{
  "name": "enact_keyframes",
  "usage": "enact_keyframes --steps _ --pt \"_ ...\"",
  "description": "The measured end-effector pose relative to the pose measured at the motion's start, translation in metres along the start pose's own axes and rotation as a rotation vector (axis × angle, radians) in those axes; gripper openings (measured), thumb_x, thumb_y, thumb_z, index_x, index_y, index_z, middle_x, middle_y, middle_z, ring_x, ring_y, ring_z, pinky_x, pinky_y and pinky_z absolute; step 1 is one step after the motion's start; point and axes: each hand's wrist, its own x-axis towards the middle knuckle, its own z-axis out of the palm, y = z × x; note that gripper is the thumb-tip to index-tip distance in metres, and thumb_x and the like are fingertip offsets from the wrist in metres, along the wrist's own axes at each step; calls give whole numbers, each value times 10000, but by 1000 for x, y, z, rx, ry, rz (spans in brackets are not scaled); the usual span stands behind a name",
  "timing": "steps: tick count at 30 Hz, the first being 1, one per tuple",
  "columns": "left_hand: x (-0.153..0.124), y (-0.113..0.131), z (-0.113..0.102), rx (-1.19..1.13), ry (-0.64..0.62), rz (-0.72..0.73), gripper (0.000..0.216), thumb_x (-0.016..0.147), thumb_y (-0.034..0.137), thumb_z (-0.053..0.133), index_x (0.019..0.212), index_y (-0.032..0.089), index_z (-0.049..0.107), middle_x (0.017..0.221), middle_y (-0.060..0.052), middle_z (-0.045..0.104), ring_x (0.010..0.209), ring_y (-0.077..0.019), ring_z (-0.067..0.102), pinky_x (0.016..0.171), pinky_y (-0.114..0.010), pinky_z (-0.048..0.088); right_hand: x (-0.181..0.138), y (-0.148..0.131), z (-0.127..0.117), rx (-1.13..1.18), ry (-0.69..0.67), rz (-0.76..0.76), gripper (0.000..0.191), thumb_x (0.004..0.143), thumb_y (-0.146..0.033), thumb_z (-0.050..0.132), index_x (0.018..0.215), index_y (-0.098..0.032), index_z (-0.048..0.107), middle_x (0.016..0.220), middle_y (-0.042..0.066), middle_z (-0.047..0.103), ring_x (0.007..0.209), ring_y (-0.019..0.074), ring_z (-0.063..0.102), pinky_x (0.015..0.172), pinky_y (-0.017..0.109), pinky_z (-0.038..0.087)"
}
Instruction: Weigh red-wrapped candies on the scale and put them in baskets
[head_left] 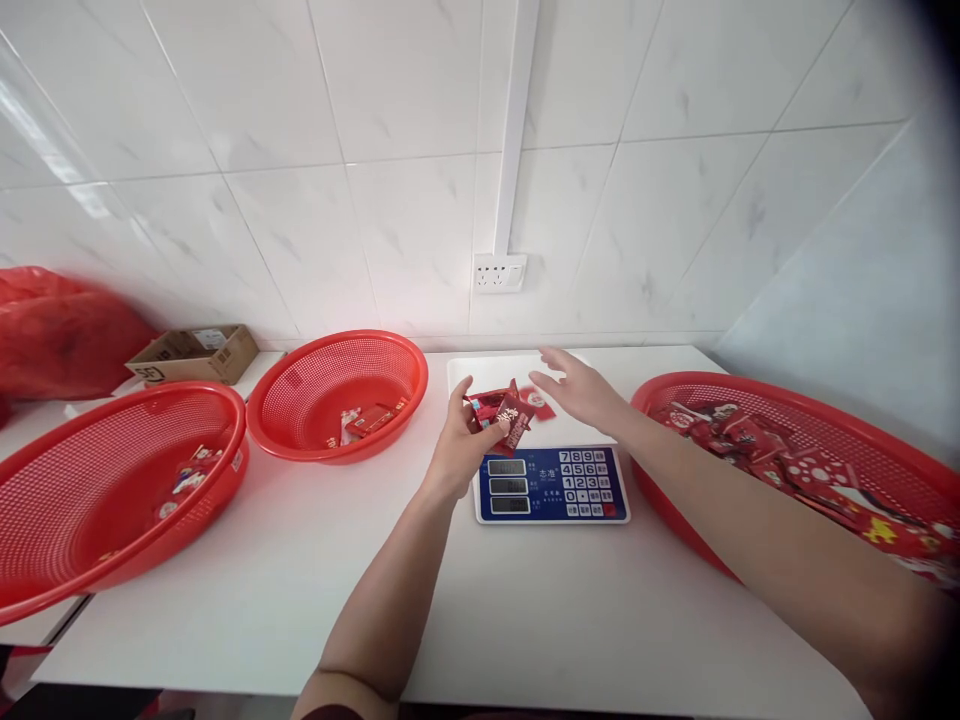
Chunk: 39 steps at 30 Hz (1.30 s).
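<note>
My left hand (466,440) is closed around several small red packets (512,421), held above the left part of the digital scale (549,487). White lettering shows on the front packet. A red packet (537,401) lies on the white weighing plate (457,372), partly behind the held ones. Over the plate's right side hovers my right hand (571,388), fingers apart with nothing in them. Its forearm passes across the large red basket (757,395) on the right, which holds many red packets (780,455).
Two more red perforated baskets stand to the left, the middle one (411,370) and the near one (225,405), each with a few packets at the bottom. Behind them are an open cardboard box (232,352) and a red plastic bag (67,330). A wall socket (499,273) sits above the table.
</note>
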Motion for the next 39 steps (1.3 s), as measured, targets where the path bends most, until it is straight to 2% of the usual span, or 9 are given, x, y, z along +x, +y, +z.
enact_keyframes --steps 4,6,13,18,23,27,30,35,39 --pt "3 -5 -1 -34 59 52 836 719 201 700 1390 279 209 1076 -57 571 940 -167 601 834 -326 501 -18 -9 7 147 -339 19 380 845 -400 544 1173 -210 556 969 92 692 852 207 659 702 343 556" --pt "4 -9 -1 -60 46 36 749 768 255 657 1380 286 226 1088 -55 568 941 -165 605 843 -336 501 -23 -13 9 185 -393 19 321 816 -377 588 1083 -201 602 873 67 699 758 181 663 600 286 553" --pt "13 -18 -4 -5 64 88 623 861 211 500 1386 297 177 1206 -71 519 1087 -171 556 911 -362 465 -8 11 2 200 -197 147 113 803 -232 588 887 -158 609 858 77 709 748 148 665 622 261 562" --pt "14 -28 -8 529 103 345 468 886 216 456 1333 275 330 1241 -82 547 1183 -211 500 1005 -414 366 -3 37 -9 56 -161 169 209 827 -253 554 1003 -154 610 907 107 712 816 197 676 705 342 569" --pt "15 -32 -14 1126 -48 351 382 846 363 536 1213 263 510 1451 -91 341 1395 -344 86 1074 -591 129 -13 44 -13 -150 -114 65 375 768 -254 592 1140 -208 598 1255 100 572 1178 287 502 987 476 402" --pt "14 -29 -15 1341 -52 344 282 860 401 509 1094 259 575 1324 -81 487 1371 -356 160 1047 -648 89 -27 39 -1 -298 -266 -231 344 832 -306 509 1148 -230 620 1289 73 548 1234 241 450 1042 417 347" --pt "10 -24 -14 1451 -12 335 238 861 368 516 1048 239 588 1184 -93 552 1303 -331 303 1043 -641 121 -37 35 9 -469 -390 -374 398 863 -410 471 1213 -260 587 1368 68 480 1324 280 322 1077 476 267" --pt "4 -18 -11 1558 8 338 371 842 482 505 1087 215 588 1087 -120 555 1127 -299 459 1030 -633 160 -48 28 8 -688 -315 -229 425 886 -423 422 1251 -245 547 1324 122 506 1252 328 403 957 506 389" --pt "6 -20 -12 1500 -98 339 439 846 533 465 1155 236 561 1169 -123 552 1231 -324 393 1029 -660 117 -48 31 2 -624 -297 -162 379 890 -362 421 1190 -196 583 1235 132 566 1134 287 522 934 432 431"
